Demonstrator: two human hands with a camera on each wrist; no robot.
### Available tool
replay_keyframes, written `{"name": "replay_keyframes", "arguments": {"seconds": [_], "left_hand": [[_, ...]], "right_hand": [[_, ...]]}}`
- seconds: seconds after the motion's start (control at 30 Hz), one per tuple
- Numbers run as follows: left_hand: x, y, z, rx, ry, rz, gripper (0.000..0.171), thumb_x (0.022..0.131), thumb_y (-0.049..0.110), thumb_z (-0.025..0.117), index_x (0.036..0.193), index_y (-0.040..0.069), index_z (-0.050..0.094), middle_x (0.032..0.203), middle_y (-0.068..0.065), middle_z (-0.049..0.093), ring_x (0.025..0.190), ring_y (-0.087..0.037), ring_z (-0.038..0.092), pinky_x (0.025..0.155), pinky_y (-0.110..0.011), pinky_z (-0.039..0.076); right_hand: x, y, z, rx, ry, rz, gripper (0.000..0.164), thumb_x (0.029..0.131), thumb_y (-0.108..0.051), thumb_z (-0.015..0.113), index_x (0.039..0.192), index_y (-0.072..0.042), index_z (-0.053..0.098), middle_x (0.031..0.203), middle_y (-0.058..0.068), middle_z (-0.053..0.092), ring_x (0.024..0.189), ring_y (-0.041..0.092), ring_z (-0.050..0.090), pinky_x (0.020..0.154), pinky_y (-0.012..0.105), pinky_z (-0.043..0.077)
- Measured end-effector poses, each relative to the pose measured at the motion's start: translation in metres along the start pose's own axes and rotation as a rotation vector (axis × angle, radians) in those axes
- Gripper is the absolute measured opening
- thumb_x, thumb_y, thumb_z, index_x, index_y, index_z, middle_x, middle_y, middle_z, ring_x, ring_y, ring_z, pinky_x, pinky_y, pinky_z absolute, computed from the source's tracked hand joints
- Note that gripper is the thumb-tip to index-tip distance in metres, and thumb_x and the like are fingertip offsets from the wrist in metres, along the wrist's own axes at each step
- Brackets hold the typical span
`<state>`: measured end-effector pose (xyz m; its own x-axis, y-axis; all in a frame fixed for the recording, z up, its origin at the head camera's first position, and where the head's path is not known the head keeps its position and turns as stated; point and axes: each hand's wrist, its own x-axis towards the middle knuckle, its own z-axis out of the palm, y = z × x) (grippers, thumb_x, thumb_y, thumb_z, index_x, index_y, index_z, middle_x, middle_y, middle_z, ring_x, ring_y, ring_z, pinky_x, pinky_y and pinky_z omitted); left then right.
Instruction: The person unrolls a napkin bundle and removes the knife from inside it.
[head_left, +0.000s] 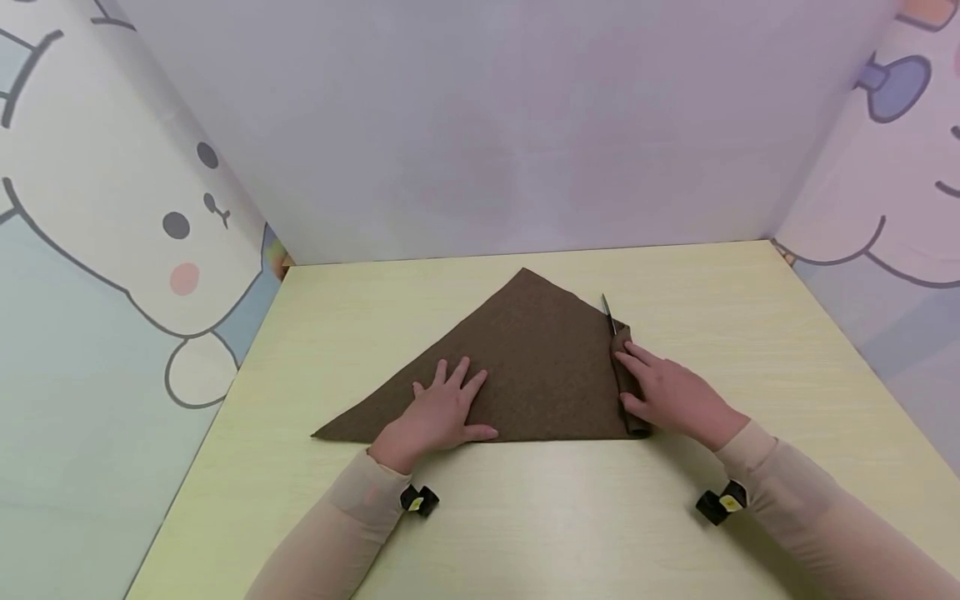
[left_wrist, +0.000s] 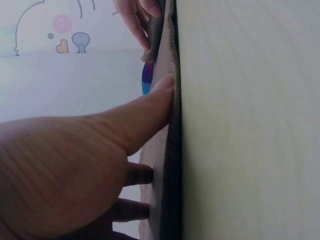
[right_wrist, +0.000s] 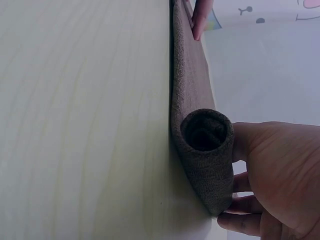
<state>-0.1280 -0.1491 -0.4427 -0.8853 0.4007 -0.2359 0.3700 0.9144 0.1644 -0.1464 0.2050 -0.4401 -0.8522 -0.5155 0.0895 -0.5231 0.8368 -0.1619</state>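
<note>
A brown cloth [head_left: 547,358] lies as a large triangle on the table, its right end wound into a narrow roll [right_wrist: 207,165] with an open spiral end. My left hand [head_left: 435,412] rests flat on the left part of the cloth, fingers spread and thumb near the front edge. At the right end my right hand [head_left: 678,396] grips the roll, fingers towards its far part and thumb nearer the front. A thin, pointed, shiny thing [head_left: 607,308] sticks out past the cloth's far edge beside the roll; the rest of it is hidden. Purple and blue show on it [left_wrist: 147,77] in the left wrist view.
The pale wood-grain table [head_left: 555,517] extends around the cloth, with a plain light wall [head_left: 517,133] behind it. Cartoon-printed panels [head_left: 112,208] stand at both sides. A small black camera sits at each wrist.
</note>
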Motion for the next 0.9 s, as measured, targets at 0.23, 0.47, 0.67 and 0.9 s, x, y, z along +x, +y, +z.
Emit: {"name": "replay_keyframes", "arguments": {"seconds": [0.23,0.47,0.67,0.9], "left_hand": [[-0.001,0.000,0.001,-0.006,0.002,0.005,0.091,0.083,0.068,0.058,0.154,0.019,0.027,0.159,-0.015,0.014,0.141,-0.048,0.011,0.091,-0.075,0.029],[-0.001,-0.001,0.002,-0.004,0.007,0.000,0.092,0.082,0.068,0.058,0.154,0.019,0.027,0.159,-0.015,0.014,0.141,-0.048,0.011,0.091,-0.076,0.029],[-0.001,-0.001,0.003,-0.015,0.002,-0.004,0.092,0.082,0.068,0.058,0.154,0.019,0.027,0.159,-0.014,0.013,0.142,-0.048,0.010,0.092,-0.076,0.028],[0.001,-0.002,0.002,-0.005,-0.001,-0.005,0.092,0.082,0.069,0.057,0.154,0.020,0.026,0.160,-0.013,0.013,0.142,-0.047,0.010,0.092,-0.075,0.028]], "right_hand": [[-0.003,0.002,0.002,0.030,-0.024,0.020,0.061,0.090,-0.023,0.065,0.138,0.009,0.045,0.142,0.031,0.040,0.115,0.045,0.054,0.090,0.053,0.046],[-0.006,0.009,0.004,0.088,-0.083,0.049,0.064,0.094,-0.028,0.062,0.142,0.007,0.039,0.147,0.029,0.034,0.126,0.045,0.044,0.093,0.054,0.043],[-0.007,0.014,0.004,0.116,-0.106,0.056,0.064,0.096,-0.029,0.059,0.144,0.006,0.036,0.148,0.029,0.032,0.128,0.046,0.041,0.097,0.056,0.039],[-0.009,0.017,0.004,0.121,-0.089,0.054,0.063,0.095,-0.027,0.059,0.143,0.007,0.037,0.147,0.029,0.033,0.128,0.047,0.041,0.098,0.057,0.038]]}}
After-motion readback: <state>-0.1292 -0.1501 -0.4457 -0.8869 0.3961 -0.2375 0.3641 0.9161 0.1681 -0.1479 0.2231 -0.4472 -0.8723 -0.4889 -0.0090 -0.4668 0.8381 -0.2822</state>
